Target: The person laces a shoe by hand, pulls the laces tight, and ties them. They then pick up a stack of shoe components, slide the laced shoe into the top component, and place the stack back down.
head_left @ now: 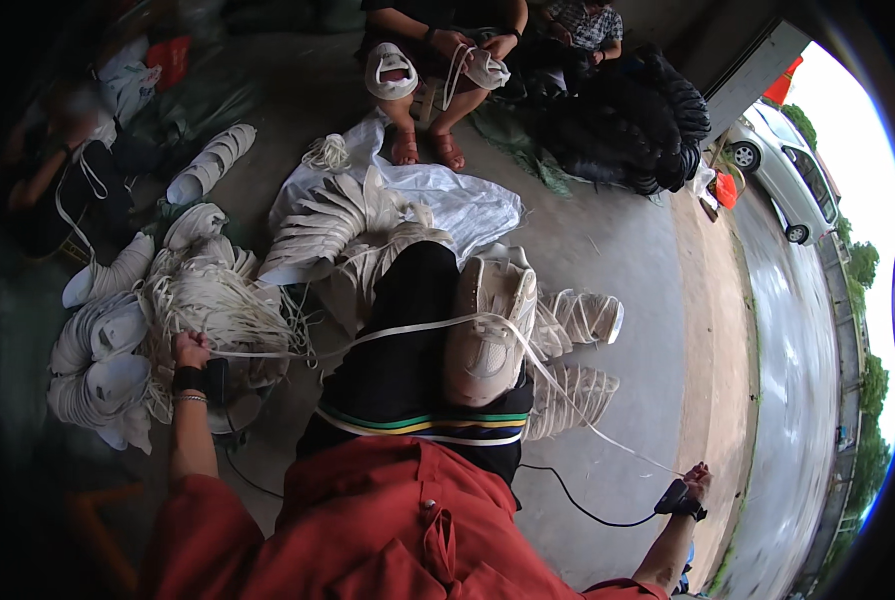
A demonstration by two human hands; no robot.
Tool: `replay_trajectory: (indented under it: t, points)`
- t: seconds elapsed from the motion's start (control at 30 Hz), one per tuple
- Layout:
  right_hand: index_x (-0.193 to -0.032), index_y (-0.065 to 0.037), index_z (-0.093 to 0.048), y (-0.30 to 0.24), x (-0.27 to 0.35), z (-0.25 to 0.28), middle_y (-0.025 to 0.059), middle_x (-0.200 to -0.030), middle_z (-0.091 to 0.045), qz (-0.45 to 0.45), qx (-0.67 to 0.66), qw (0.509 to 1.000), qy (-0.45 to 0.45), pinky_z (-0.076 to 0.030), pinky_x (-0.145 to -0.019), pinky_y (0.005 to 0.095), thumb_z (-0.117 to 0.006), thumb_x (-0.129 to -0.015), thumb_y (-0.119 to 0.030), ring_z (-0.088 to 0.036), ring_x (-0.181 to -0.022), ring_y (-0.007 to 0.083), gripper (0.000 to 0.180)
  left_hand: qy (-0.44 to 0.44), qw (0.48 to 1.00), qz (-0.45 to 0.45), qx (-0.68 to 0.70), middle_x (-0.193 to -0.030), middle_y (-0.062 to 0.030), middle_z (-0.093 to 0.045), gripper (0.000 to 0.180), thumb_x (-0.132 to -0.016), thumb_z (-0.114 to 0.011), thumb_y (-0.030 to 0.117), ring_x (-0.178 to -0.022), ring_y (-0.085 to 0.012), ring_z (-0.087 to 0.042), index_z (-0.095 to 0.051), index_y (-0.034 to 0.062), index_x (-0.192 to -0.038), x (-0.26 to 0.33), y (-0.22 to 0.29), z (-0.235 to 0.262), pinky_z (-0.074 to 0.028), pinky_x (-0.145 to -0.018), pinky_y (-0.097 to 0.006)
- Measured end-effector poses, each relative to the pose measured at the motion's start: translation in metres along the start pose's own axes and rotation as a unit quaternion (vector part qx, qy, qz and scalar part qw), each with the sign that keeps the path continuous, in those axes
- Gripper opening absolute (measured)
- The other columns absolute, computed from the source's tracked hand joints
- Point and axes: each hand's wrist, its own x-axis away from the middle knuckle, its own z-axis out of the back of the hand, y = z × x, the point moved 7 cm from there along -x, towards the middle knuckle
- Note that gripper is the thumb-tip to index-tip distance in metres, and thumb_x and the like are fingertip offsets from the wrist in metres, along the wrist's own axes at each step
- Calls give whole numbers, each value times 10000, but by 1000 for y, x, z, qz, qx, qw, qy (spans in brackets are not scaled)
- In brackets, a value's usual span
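A beige shoe upper [486,335] rests on my right thigh, toe toward me. One long white shoelace [408,329] crosses over it and stretches out to both sides. My left hand [190,350] is closed on one part of the lace, beside a heap of loose white laces [213,300]. Far out to the right, my right hand [699,483] is closed around the other end, arm extended. Between shoe and right hand the lace runs nearly straight; left of the shoe it sags a little. I cannot make out whether it passes through the eyelets.
Nested stacks of white uppers [103,330] lie left of the heap, with more stacks [333,225] ahead on a white sheet [438,195] and others [573,400] right of my leg. A seated person [446,40] faces me holding an upper. Black uppers [618,130] are piled beyond.
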Motion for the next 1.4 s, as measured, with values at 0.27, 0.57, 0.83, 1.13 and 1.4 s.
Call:
replay_trajectory:
  t: [0.27, 0.57, 0.83, 1.13, 1.4]
  points:
    - [-850, -47, -556, 143, 190, -317, 67, -736, -600, 18, 278, 897, -342, -368, -448, 176, -544, -872, -137, -527, -598, 93, 94, -485, 793, -134, -345, -722, -43, -587, 233, -900, -464, 158, -575, -97, -566, -599, -12, -983, 301, -136, -256, -477, -548, -210]
    - [-900, 32, -605, 262, 321, -432, 33, -717, -593, 16, 303, 792, -530, -403, -536, 202, -594, -845, -114, -511, -584, 77, 156, -590, 627, -210, -463, -547, -5, -516, 177, -874, -515, 130, -428, -54, -451, -592, 4, -776, 372, -222, -302, -351, -392, -217]
    - [-864, 3, -600, 288, 329, -438, 13, -686, -574, -20, 260, 805, -533, -390, -537, 204, -587, -850, -136, -491, -568, 73, 140, -592, 587, -281, -475, -577, -14, -538, 199, -837, -565, 158, -574, -48, -438, -597, -7, -731, 375, -222, -306, -370, -494, -255]
    - [-895, -11, -553, 289, 327, -443, 5, -688, -551, -30, 233, 814, -531, -391, -520, 209, -579, -823, -70, -492, -563, 74, 97, -590, 587, -282, -478, -523, 7, -472, 196, -831, -558, 147, -491, -45, -408, -581, -9, -715, 382, -217, -308, -332, -428, -253]
    - [-903, -25, -533, 264, 354, -476, 70, -516, -485, 378, 452, 624, -513, -369, -448, 318, -612, -705, -33, -474, -457, 158, 213, -600, 621, -145, -483, -461, 34, -408, 185, -833, -531, 132, -356, -33, -361, -560, 24, -686, 386, -220, -309, -234, -315, -223]
